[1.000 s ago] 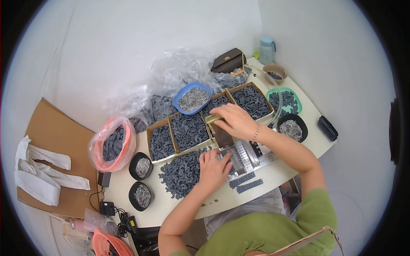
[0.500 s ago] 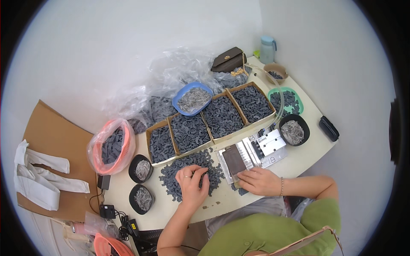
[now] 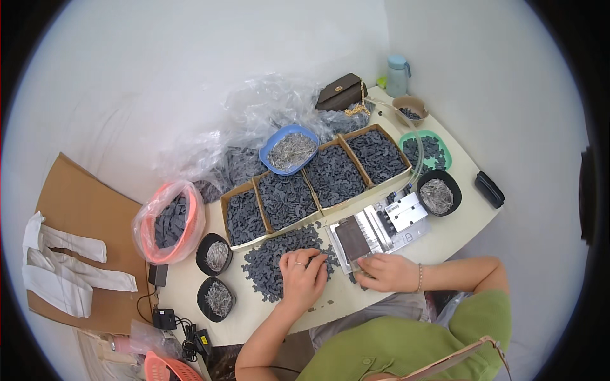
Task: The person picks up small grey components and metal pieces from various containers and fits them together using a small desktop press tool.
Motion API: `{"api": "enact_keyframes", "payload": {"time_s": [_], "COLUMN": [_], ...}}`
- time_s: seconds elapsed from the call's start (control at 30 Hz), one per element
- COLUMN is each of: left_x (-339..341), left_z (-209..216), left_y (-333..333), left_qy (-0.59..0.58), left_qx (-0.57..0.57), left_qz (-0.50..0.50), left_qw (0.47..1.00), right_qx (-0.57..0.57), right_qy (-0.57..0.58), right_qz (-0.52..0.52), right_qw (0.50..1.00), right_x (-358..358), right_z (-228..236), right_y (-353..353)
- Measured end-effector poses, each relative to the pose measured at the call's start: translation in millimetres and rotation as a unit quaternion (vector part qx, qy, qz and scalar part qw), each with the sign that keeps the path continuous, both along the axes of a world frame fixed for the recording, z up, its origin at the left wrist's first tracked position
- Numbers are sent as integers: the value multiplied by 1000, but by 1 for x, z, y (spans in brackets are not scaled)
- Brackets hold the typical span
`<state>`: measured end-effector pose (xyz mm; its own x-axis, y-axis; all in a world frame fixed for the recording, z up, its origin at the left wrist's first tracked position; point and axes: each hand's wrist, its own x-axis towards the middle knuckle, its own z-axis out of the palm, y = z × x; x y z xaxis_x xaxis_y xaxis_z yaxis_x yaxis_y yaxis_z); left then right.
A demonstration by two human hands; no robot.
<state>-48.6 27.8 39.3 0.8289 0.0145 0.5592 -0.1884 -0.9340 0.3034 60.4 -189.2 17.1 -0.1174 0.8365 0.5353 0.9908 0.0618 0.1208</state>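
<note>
My left hand [image 3: 303, 279] rests over the right side of a loose pile of small dark grey parts [image 3: 264, 270]. Its fingers are bent and drawn together toward the thumb; whatever they pinch is hidden. My right hand [image 3: 389, 273] is at the near edge of a metal fixture [image 3: 376, 230], fingers curled in by the brown plate [image 3: 351, 239] lying on it. What sits between those fingertips cannot be made out. A few grey parts lie on the table beneath the right fingers. A white block with black fittings [image 3: 406, 212] forms the fixture's right side.
Behind the pile stands a divided cardboard tray [image 3: 289, 225] full of grey parts, with a blue basin [image 3: 262, 160] of metal pins on it. Black bowls of pins [image 3: 199, 253] [image 3: 459, 202] flank the work area. A lined pink basket [image 3: 192, 233] and cables [image 3: 188, 336] are left; a green tray [image 3: 448, 152] stands right.
My left hand has shifted right across the pile, its fingers drawing closer together. The right fingers have curled in more at the fixture's near edge. The whole view has shifted slightly.
</note>
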Motion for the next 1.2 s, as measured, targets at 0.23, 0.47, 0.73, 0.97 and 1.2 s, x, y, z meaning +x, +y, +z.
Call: {"api": "enact_keyframes", "payload": {"time_s": [0.23,0.47,0.73,0.97,1.2], "left_x": [9,27,48,46,48], "left_z": [-25,-23,8,57,40], "left_y": [-21,-53,-33,81,60], "left_qy": [17,77,211,-35,68], "left_qx": [38,202,71,-123,-2], "left_qz": [-81,-35,-52,128,36], "left_qw": [996,976,974,983,997], "right_qx": [-18,78,44,-107,-142], "right_qy": [113,405,326,160,167], "right_qz": [-144,-108,-208,-322,-326], "right_qw": [983,904,921,927,920], "right_x": [63,130,212,212,213], "right_z": [47,22,43,12,22], "right_y": [35,102,43,48,51]}}
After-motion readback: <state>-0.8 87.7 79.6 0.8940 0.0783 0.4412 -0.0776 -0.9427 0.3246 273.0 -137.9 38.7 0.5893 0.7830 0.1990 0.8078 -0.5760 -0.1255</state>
